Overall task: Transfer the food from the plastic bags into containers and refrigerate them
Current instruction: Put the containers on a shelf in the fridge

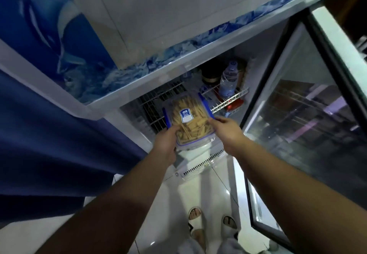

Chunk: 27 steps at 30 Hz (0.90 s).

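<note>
A home kitchen corner: glass-door fridge (309, 102), tiled floor (216, 190), slippered feet (195, 215)

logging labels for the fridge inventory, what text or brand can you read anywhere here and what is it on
"OYU": the large letters on the blue and white sticker on the lid of the clear container, as best they read; a letter may be cut off before them.
Smaller lines under those letters on the sticker: too small and blurred to read.
Label on the water bottle on the wire shelf: blurred, unreadable.
No other text can be made out.
</note>
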### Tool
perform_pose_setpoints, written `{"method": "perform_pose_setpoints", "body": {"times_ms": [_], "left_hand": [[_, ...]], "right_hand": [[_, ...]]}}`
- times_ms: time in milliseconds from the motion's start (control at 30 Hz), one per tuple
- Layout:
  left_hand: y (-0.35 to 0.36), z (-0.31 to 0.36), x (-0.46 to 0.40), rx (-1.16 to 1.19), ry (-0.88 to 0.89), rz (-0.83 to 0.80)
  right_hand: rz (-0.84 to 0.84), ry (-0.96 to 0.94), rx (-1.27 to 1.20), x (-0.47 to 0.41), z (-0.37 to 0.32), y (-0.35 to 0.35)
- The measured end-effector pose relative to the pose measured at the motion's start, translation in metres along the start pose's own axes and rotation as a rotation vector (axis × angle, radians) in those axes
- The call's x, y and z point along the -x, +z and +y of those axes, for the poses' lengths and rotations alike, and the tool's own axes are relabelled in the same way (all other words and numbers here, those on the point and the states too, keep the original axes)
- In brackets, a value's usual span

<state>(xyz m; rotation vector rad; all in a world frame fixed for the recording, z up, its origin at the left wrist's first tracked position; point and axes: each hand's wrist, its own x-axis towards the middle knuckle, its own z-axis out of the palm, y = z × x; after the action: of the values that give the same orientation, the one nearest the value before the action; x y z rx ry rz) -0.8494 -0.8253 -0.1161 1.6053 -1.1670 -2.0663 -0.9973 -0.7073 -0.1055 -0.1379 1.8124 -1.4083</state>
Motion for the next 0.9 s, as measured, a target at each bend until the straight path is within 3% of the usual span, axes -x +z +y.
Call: {"method": "perform_pose_setpoints", "body": {"times_ms": [200,367,433,567,700,767,900], "left_hand": [[0.012,-0.001,-0.047,-0.054,0.137,0.289],[0.02,0.016,-0.061,-0.821,0.277,0.442],[0.016,0.018,-0.089,-0.905,0.318,0.407],[0.014,0.024,-0.129,-0.65,0.202,0.415],[0.008,0.021,-0.151,-0.471,0.31,0.491],[0.002,0.019,-0.163,-0.478,0.315,0.559],[-0.005,0.017,-0.181,-0.708,0.336,0.582]], "right_hand": [[-0.012,-0.079,0.058,-0.058,-0.009,0.02],[-0.02,-0.145,0.094,-0.108,-0.004,0.054],[-0.055,-0.133,0.098,-0.122,-0.003,0.068],[-0.087,-0.133,0.188,-0.15,0.007,0.092],[-0.121,-0.123,0.197,-0.172,0.02,0.111],[-0.143,-0.122,0.196,-0.185,0.024,0.118],[-0.175,-0.184,0.258,-0.184,0.022,0.123]]}}
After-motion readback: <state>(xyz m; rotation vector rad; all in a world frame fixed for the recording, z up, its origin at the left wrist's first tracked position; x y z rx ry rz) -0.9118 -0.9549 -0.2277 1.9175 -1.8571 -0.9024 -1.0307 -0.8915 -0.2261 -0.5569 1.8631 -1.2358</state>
